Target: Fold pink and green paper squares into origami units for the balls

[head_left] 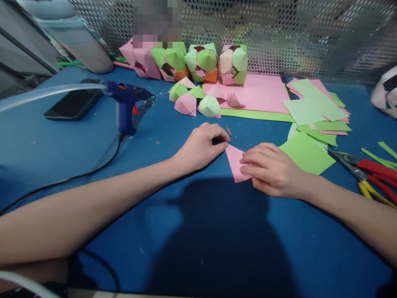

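Note:
A small folded piece of pink paper (234, 162) lies on the blue table between my two hands. My left hand (206, 142) pinches its upper left corner between thumb and fingertips. Across its right side rests my right hand (274, 169), fingers stretched out and pressing the paper flat; they hide that part of it. Just beyond my hands sit several small folded paper pieces in pink and green, among them a pale green one (209, 106). Square green paper (310, 153) lies beside my right hand, under the edge of a pile of pink and green sheets (316, 103).
A blue glue gun (124, 105) with a black cord stands left, near a phone (74, 101). Several paper balls (203, 62) line the back by a perforated metal panel (294, 37). Red-handled scissors and yellow-handled pliers (366, 176) lie right. Pink sheets (263, 93) lie behind.

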`<state>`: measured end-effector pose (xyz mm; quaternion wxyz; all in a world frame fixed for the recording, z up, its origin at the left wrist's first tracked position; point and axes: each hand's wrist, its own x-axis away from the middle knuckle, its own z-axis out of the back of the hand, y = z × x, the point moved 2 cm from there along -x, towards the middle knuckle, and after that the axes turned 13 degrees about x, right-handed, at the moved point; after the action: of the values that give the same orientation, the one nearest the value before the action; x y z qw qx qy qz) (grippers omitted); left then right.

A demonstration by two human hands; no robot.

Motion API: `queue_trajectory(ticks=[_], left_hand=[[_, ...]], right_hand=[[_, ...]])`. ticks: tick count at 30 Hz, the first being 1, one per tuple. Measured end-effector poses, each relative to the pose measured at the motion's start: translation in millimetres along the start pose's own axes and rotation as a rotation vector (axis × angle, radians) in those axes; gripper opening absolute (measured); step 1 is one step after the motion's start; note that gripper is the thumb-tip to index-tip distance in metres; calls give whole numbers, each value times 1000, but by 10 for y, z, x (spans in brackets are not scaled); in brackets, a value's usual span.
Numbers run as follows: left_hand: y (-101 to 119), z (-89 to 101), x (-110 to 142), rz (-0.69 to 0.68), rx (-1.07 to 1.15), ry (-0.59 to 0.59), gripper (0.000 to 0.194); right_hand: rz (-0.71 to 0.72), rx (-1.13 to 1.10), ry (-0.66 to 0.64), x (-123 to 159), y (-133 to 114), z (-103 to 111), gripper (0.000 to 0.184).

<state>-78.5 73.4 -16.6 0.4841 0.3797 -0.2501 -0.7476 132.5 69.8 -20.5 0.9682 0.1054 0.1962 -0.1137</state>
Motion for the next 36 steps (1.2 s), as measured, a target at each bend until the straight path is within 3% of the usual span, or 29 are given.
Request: queue_trajectory(ticks=[11, 14, 16, 20, 24, 30, 36], left_hand=[[-2, -3, -4, -32, -51, -14, 11], [104, -10, 52, -106, -109, -20, 12], [255, -44, 150, -215, -182, -77, 17], [568, -180, 446, -424, -301, -319, 23], [673, -292, 637, -564, -421, -390, 23], [651, -330, 640, -543, -448, -352, 25], [672, -322, 576, -515, -400, -348, 25]], right_hand=[[-3, 24, -50, -6, -52, 54, 19], [1, 36, -49, -7, -55, 60, 19], [0, 42, -50, -7, -54, 64, 19], [1, 43, -50, 4, -49, 74, 19], [-10, 53, -51, 6, -51, 83, 20], [26, 77, -86, 42, -57, 153, 23], [-25, 108, -184, 331, -36, 372, 27]])
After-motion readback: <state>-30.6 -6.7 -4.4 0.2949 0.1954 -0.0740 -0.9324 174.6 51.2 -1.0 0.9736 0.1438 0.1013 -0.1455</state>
